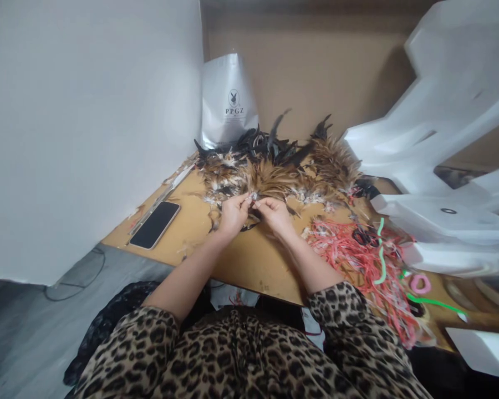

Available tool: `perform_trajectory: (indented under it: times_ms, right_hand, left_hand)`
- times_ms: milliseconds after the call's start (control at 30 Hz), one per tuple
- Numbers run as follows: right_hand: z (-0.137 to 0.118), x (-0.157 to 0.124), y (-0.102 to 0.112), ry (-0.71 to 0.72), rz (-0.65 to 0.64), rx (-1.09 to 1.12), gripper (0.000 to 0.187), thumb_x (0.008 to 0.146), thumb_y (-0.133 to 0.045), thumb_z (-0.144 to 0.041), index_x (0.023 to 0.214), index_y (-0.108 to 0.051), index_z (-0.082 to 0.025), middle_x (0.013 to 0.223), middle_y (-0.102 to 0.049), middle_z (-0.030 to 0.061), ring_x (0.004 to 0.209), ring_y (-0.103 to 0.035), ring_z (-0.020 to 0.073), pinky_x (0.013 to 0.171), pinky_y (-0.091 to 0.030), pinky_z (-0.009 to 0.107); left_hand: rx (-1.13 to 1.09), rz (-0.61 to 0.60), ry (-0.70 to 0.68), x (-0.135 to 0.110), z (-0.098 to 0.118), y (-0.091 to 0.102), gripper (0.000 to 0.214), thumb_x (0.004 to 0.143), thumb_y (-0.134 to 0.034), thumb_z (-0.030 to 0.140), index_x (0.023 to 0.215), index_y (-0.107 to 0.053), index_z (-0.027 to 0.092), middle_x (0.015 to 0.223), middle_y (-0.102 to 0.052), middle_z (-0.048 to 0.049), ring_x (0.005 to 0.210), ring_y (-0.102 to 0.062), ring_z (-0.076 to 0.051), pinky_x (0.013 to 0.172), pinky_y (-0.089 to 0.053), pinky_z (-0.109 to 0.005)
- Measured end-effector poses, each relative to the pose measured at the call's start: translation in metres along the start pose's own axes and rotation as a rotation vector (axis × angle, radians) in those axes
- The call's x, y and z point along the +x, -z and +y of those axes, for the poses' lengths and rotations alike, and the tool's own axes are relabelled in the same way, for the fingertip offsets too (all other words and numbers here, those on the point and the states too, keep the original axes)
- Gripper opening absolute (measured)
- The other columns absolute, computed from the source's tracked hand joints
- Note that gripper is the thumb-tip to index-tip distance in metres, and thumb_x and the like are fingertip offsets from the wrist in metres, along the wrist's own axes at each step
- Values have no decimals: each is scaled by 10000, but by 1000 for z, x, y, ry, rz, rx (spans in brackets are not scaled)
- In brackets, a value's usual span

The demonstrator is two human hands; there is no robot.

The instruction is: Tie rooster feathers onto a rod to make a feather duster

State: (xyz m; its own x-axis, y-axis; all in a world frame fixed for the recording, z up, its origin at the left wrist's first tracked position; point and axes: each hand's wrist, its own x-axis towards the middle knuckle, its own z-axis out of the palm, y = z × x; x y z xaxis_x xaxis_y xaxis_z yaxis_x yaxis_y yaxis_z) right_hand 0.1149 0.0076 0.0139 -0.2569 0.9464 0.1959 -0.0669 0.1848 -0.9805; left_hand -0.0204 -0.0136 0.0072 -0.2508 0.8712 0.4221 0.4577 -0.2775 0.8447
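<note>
My left hand (235, 213) and my right hand (274, 213) meet over the table, their fingertips pinched close together. Between them is the pale base of a bunch of brown feathers (270, 178), whose plumes fan out away from me. Both hands are closed on this base; the fine detail at the fingertips is too small to make out. Behind the bunch lies a heap of black feathers (260, 145), and more brown feathers (335, 160) are piled to the right. Some dark strands hang just below my fingers.
A phone (155, 224) lies on the wooden table (266, 266) at left. Tangled red strings (349, 249), black scissors (361, 237) and a pink ring (421, 284) are at right. A silver bag (228, 105) stands at the back. White foam pieces (441, 127) rise on the right, beside a white panel (87, 122) opposite.
</note>
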Motion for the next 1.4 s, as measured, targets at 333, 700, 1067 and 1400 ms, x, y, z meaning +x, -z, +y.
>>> perform_trajectory:
  times_ms: [333,700,1067,1400]
  right_hand:
    - [-7,-7,1,45,-144,-176,244,741,-577,-379,615,-589,-170,571,-556,-15,540,-441,105,548,-354,234]
    - [-89,34,25,553,-349,-1132,185,822,-567,-275,794,-737,-209,816,-672,53,749,-552,166,646,-325,272]
    - [-73,84,36,255,-350,-770,269,625,-740,-436,611,-715,-168,530,-597,-8,516,-450,90,531,-299,241]
    - [-23,54,139,-247,-235,-473,334,472,-812,-418,632,-715,-142,504,-593,2,424,-424,77,449,-321,238]
  left_hand:
    - [11,1,-26,-13,0,3,164,761,-607,205,837,-750,231,772,-707,-58,746,-616,-197,767,-448,-287]
    - [571,-233,-215,-19,20,39,314,860,-499,266,1148,-595,185,782,-640,-105,750,-607,-216,746,-443,-296]
    - [895,-551,-514,-8,41,91,319,852,-427,107,1126,-578,167,847,-631,-105,786,-595,-196,700,-457,-286]
    - [-206,-294,153,0,47,152,225,684,-723,363,789,-701,166,692,-685,-99,489,-506,-99,464,-373,-199]
